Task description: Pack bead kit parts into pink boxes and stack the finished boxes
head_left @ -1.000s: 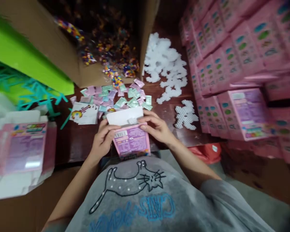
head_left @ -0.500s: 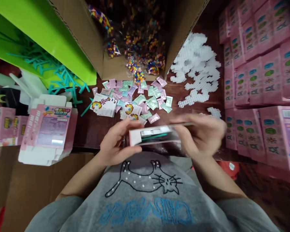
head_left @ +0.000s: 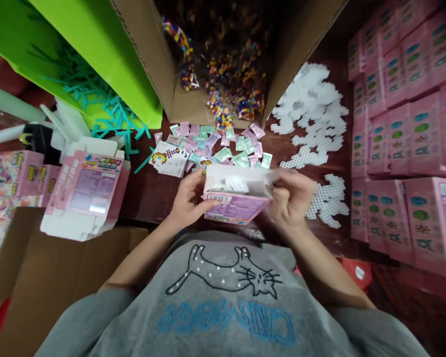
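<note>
A small pink box (head_left: 238, 209) is held in front of the grey shirt, its white inner flap raised and its opening facing up. Something white and blurred lies inside it. My left hand (head_left: 189, 201) grips the box's left end, thumb across the front near the barcode. At the right end, my right hand (head_left: 290, 198) has its fingers curled at the box's edge, partly smeared by motion. Beyond the box lie small pink and green sachets (head_left: 241, 158) and printed cards (head_left: 169, 157).
A cardboard box (head_left: 137, 44) of bagged colourful beads stands ahead. Green sticks (head_left: 111, 111) fill a lime bin to its left. White mesh pieces (head_left: 319, 119) and stacked pink boxes (head_left: 412, 148) are at right. Flattened-open pink cartons (head_left: 92, 183) lie left.
The box has tilted so its printed pink side and raised white flap show. My right hand has moved left with its fingers curled in. The camera view has shifted slightly.
</note>
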Motion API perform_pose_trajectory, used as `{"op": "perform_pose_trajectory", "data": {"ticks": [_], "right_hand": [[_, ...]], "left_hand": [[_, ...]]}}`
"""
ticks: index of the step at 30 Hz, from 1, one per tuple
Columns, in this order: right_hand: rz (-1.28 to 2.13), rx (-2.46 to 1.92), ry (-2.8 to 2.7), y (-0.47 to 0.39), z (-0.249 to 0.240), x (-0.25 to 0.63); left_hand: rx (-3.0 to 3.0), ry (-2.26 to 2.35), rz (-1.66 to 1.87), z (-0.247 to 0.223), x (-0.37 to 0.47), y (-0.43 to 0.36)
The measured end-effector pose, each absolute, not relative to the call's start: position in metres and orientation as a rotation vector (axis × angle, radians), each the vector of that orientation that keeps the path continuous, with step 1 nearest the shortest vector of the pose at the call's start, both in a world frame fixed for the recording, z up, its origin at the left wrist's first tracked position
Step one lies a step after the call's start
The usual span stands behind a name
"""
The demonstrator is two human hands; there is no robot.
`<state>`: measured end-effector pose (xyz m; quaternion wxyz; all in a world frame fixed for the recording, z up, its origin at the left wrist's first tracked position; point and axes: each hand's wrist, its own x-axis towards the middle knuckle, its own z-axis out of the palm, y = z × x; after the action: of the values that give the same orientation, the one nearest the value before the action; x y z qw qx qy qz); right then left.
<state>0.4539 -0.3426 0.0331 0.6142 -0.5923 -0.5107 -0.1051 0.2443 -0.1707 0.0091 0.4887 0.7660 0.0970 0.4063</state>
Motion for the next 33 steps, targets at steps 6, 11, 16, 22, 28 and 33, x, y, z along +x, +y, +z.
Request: {"op": "perform_pose_trajectory", "data": {"ticks": [6, 11, 16, 22, 28, 33], "right_hand": [[-0.162, -1.462, -1.343, -0.349, 0.024, 0.456], [-0.010, -1.466, -1.365, -0.353, 0.024, 0.460], [0.131, -1.518, -1.363, -0.358, 0.007, 0.458], [0.237, -1.474, -1.241, -0.360, 0.002, 0.457], [0.457, -1.537, -1.178, -0.353, 0.030, 0.456], [0.615, -1.556, -0.893, -0.337, 0.032, 0.451]], "left_hand": [[1.956, 0.163, 1.034, 0.017, 0.246, -0.169], [2.003, 0.119, 0.935, 0.016, 0.239, -0.160], [1.869, 0.320, 0.722, 0.007, 0.240, -0.160], [1.630, 0.394, 0.682, 0.000, 0.256, -0.161], [1.653, 0.424, 0.453, 0.023, 0.253, -0.153], [1.611, 0.530, 0.442, 0.034, 0.259, -0.147]]}}
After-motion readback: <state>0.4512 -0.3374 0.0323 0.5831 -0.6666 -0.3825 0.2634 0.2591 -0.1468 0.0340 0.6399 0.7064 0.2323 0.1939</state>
